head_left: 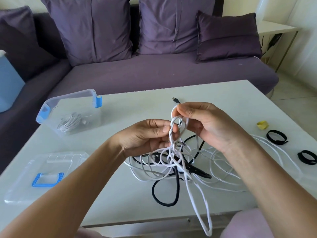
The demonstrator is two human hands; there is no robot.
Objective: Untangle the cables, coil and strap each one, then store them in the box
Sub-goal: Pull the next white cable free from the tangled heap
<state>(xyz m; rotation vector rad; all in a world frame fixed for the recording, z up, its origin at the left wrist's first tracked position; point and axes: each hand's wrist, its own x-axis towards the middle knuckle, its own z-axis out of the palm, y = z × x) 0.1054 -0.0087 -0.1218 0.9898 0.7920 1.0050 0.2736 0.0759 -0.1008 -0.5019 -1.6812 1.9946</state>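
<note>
A tangle of white cable point(173, 162) and black cable point(164, 191) lies on the white table point(120, 194), with loops lifted above it. My left hand point(145, 136) pinches a twisted white strand of the tangle. My right hand point(207, 124) pinches the top of a white loop just above it. A long white loop point(204, 213) hangs over the table's front edge. The clear box point(68, 114) with blue clips stands at the back left with a coiled white cable point(70, 124) inside. Two black straps point(277, 137) point(307, 157) and a yellow one point(262, 124) lie at the right.
The box's clear lid point(46, 176) with a blue handle lies at the front left. A black plug point(175, 99) rests on the table beyond my right hand. A purple sofa point(154, 71) with cushions runs behind the table.
</note>
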